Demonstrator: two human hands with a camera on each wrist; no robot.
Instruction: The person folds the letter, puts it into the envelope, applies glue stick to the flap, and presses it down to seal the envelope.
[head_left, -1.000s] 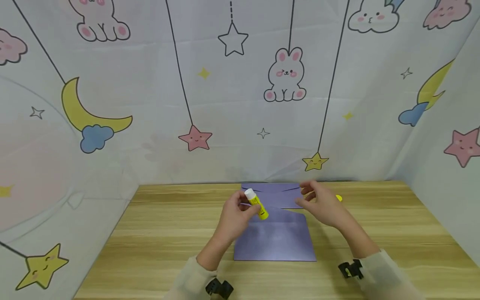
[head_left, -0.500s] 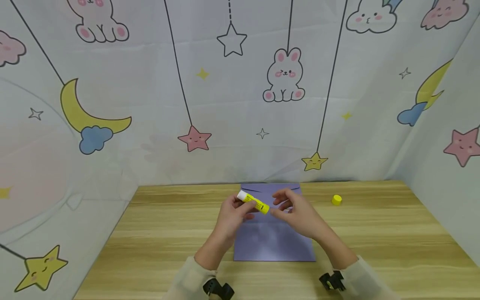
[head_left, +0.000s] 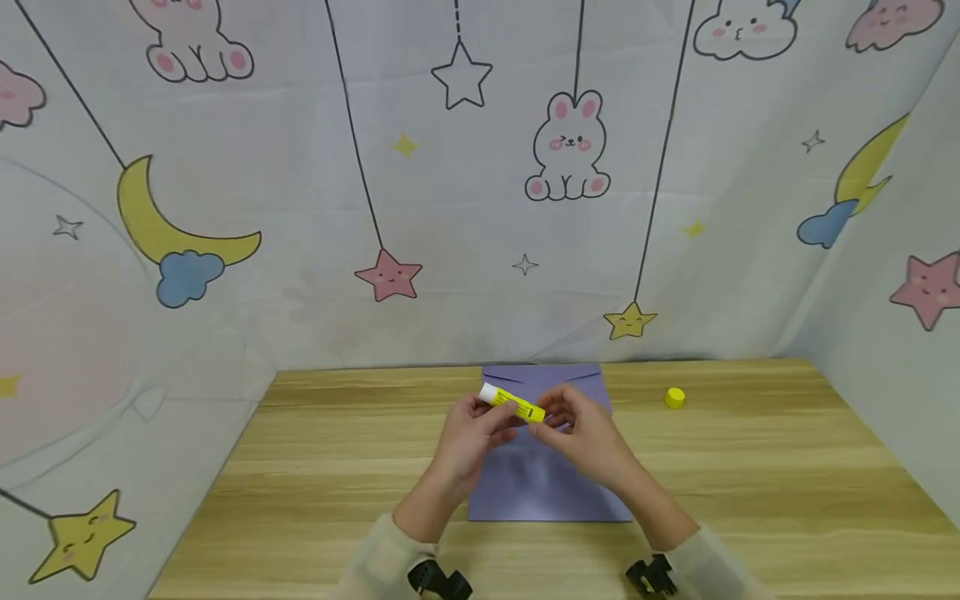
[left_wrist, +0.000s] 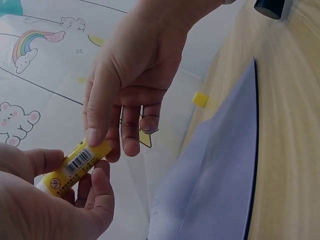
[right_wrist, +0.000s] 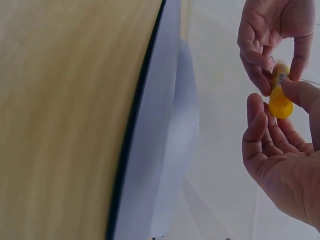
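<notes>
A yellow glue stick with a white end is held above the purple envelopes, tilted with the white end to the upper left. My left hand grips its barrel between thumb and fingers. At the yellow bottom end, my right hand pinches with thumb and index finger; its other fingers are loosely bent. The left wrist view shows the barcode on the glue stick between the two hands. Below them lies the nearer purple envelope, its upper part hidden by my hands. The yellow cap rests on the table at the right.
A second purple envelope lies behind the first, close to the table's back edge. The wooden table meets a white cloth backdrop printed with stars, moons and rabbits. Each wrist carries a small black camera.
My right hand has moved left from near the cap to the glue stick and now pinches its bottom end. The glue stick has tipped from steep to flatter in my left hand.
</notes>
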